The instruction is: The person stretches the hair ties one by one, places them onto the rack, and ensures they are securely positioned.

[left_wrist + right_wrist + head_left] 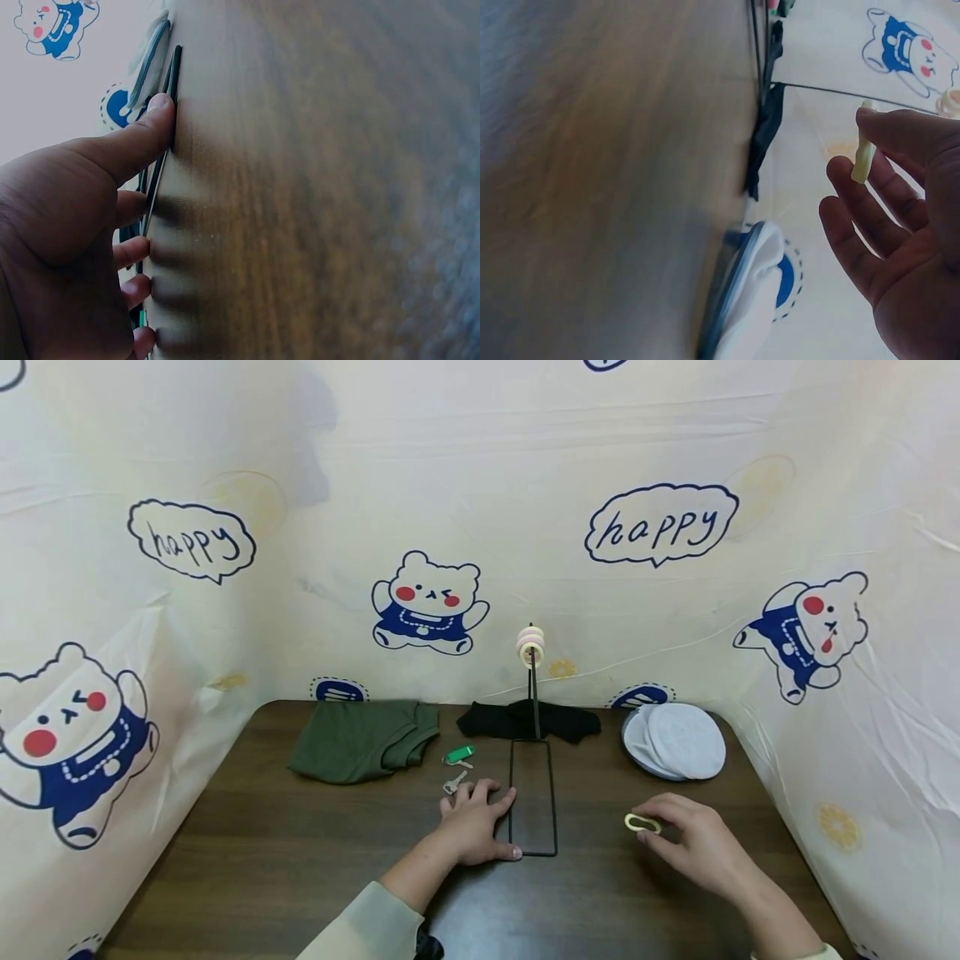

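Note:
My right hand (701,843) pinches a pale yellow hair tie (863,161) between thumb and fingertips, held above the table's right side. Flattened into a narrow loop, the tie appears in the head view too. My left hand (476,828) rests spread on the table, thumb and index finger touching the left side of a black wire stand (553,802). From that stand's rectangular base a thin post rises at the far end. Near the top of the post hang several pale yellow and pinkish hair ties (531,646). In the left wrist view the thumb (154,124) lies against the black wire.
Behind my left hand lie a key (454,782) and a green key tag (460,754). A folded dark green cloth (356,743) is at the back left, a black cloth (487,720) behind the stand, and a white cap-like item (686,742) at the back right. Printed curtains surround the table.

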Demonstrator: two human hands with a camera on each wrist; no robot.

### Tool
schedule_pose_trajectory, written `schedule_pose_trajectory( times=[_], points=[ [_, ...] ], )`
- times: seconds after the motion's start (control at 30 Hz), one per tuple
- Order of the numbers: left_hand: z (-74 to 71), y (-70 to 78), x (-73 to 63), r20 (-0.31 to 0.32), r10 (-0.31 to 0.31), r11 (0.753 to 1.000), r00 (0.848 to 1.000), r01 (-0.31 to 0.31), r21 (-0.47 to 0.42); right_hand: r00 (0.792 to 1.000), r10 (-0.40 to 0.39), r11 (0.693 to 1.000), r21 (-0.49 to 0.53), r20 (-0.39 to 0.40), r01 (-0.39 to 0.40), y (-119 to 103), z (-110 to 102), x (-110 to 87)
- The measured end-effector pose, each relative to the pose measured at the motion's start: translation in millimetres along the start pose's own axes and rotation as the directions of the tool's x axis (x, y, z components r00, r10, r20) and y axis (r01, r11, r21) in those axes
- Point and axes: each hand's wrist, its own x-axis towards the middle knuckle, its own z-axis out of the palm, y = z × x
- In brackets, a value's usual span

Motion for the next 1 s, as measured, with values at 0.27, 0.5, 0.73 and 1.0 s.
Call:
schedule_pose_trajectory(
  times=[0.27, 0.5, 0.73, 1.0],
  points=[
    [-1.1, -0.5, 0.9, 0.002, -0.002, 1.0, 1.0, 0.002, 0.0, 0.998, -0.055, 0.998, 0.016, -0.012, 0.055, -14, -3, 25.2],
    [-0.6, -0.2, 2.3, -0.002, 0.001, 1.0, 1.0, -0.001, -0.005, 0.992, -0.122, 0.992, 0.031, -0.035, 0.123, -25, -7, 45.2],
    [1.3, -0.2, 2.7, 0.004, 0.001, 1.0, 1.0, -0.001, 0.007, 0.969, -0.233, 0.967, 0.089, -0.084, 0.24, -43, -15, 65.0],
    [1.5, 0.1, 2.0, -0.004, 0.002, 1.0, 1.0, -0.002, 0.006, 0.926, -0.346, 0.927, 0.096, -0.149, 0.362, -70, -29, 93.2]
  ],
)
